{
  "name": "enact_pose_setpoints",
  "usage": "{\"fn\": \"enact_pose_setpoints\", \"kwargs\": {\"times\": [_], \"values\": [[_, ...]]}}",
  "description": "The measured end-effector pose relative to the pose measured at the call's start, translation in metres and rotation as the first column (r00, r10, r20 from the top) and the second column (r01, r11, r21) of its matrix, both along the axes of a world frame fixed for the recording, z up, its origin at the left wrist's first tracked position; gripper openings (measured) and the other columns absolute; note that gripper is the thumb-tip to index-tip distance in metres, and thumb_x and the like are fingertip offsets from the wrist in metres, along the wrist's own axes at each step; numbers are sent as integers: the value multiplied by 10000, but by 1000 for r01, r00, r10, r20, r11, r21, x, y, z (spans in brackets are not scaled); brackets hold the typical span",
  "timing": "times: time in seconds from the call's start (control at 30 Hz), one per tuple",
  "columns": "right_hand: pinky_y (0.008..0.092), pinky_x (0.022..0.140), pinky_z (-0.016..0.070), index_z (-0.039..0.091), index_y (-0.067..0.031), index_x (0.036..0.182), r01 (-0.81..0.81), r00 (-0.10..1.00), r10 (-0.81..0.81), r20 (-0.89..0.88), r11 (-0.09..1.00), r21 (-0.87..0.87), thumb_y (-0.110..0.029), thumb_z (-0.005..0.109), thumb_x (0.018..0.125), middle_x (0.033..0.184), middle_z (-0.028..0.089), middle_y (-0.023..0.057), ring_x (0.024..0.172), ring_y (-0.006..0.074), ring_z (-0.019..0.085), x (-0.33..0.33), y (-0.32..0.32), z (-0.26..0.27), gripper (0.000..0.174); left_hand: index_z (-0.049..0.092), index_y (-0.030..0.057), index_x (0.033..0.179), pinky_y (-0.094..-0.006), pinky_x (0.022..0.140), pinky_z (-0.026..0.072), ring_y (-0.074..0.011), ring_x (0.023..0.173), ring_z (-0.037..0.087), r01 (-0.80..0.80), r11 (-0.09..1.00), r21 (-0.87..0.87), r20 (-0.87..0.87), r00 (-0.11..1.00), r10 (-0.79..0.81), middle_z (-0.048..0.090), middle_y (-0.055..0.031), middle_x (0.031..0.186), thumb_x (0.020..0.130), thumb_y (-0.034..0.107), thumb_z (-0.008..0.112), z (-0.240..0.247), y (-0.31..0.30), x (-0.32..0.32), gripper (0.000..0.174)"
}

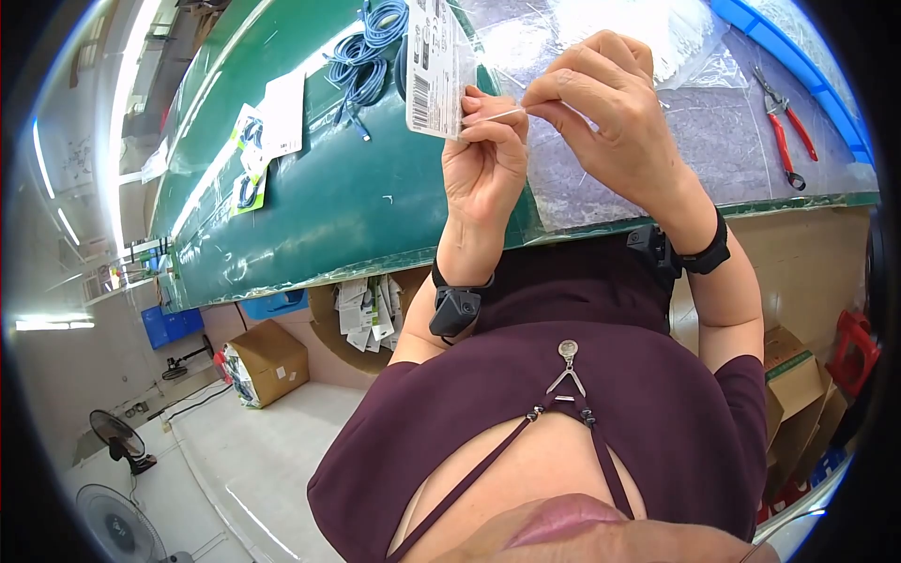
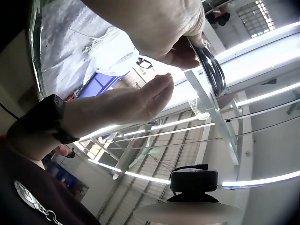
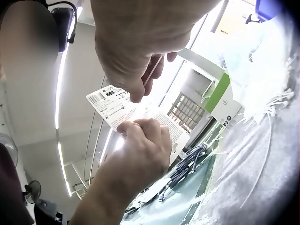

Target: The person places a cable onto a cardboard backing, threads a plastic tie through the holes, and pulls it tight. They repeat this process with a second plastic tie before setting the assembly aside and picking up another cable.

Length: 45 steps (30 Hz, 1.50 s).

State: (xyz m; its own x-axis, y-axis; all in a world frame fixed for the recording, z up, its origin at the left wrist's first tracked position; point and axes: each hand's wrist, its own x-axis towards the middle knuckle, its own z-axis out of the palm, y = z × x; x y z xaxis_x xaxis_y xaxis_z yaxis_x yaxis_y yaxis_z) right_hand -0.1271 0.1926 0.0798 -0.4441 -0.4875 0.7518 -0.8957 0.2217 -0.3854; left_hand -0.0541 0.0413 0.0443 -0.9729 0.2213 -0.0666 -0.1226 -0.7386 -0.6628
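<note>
My left hand grips a printed white card by its right edge, barcode side up. Behind the card a coil of dark cable shows in the left wrist view. A thin white plastic tie stretches from the left fingers to my right hand, whose thumb and forefinger pinch its end. In the right wrist view the same tie slants below the right fingers, over the card.
Blue cable coils and carded cables lie on the green mat. Red-handled pliers rest at the right, near a blue tray rim. White ties spill from a plastic bag. A cardboard box stands below the table.
</note>
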Motion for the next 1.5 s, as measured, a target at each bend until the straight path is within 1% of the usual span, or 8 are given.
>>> {"fn": "enact_pose_setpoints", "kwargs": {"times": [0.67,0.8,0.9,1.07,1.17,1.2,1.37,1.5], "values": [[299,819,336,662,-115,788,-36,999,36,32,999,-2,-84,726,721,791,611,-37,810,155,530,4,-2,1,97,636,-22,930,-237,604,524,-127,712,498,23,999,42,11,1000,-23,551,-65,778,829,-37,618,-2,-1,3,104],[321,848,350,662,-96,846,-49,995,49,87,999,1,-72,716,734,799,612,1,822,181,538,10,-6,1,126,627,-3,993,-258,673,544,-157,821,567,-31,994,-109,-82,996,22,611,-81,884,852,37,647,-13,3,2,148],[332,809,369,650,-90,849,-14,986,32,165,994,-111,-79,705,739,782,603,17,787,197,548,16,-16,-12,124,595,30,1086,-299,803,561,-214,978,607,-155,758,-634,-44,985,164,638,-103,1033,863,137,663,-10,14,0,257],[352,815,447,622,-30,1030,-17,845,92,526,989,-145,-29,680,789,945,646,126,895,235,595,17,-7,-38,248,544,59,1170,-359,908,543,-258,1063,602,-158,790,-593,-31,984,174,623,-110,1134,856,185,662,-28,10,-9,358],[342,785,459,617,-20,1033,10,806,94,584,985,-171,-27,670,801,968,646,131,898,236,602,12,-4,-47,238,524,62,1191,-396,925,538,-245,1026,616,-186,501,-845,-37,955,293,619,-94,1131,864,135,657,-27,15,-12,361],[336,770,465,615,-16,1034,32,783,95,615,981,-192,-26,665,806,979,645,134,899,236,606,11,-2,-50,233,524,62,1191,-396,925,538,-245,1026,616,-196,514,-835,-40,953,299,619,-94,1131,864,135,657,-27,16,-12,361],[350,776,451,615,-25,1032,38,818,84,568,979,-199,-61,688,805,936,636,119,857,254,596,10,2,-54,241,509,60,1211,-409,896,545,-229,1008,622,-228,266,-937,-122,924,362,619,-77,1121,870,96,651,-23,9,-16,371],[353,770,430,629,-65,1038,213,968,-231,97,963,164,-132,739,771,878,623,81,822,241,577,17,15,-42,297,510,59,1216,-393,869,548,-214,989,627,-268,132,-954,-189,883,430,620,-68,1107,877,68,642,-18,5,-13,363]]}}
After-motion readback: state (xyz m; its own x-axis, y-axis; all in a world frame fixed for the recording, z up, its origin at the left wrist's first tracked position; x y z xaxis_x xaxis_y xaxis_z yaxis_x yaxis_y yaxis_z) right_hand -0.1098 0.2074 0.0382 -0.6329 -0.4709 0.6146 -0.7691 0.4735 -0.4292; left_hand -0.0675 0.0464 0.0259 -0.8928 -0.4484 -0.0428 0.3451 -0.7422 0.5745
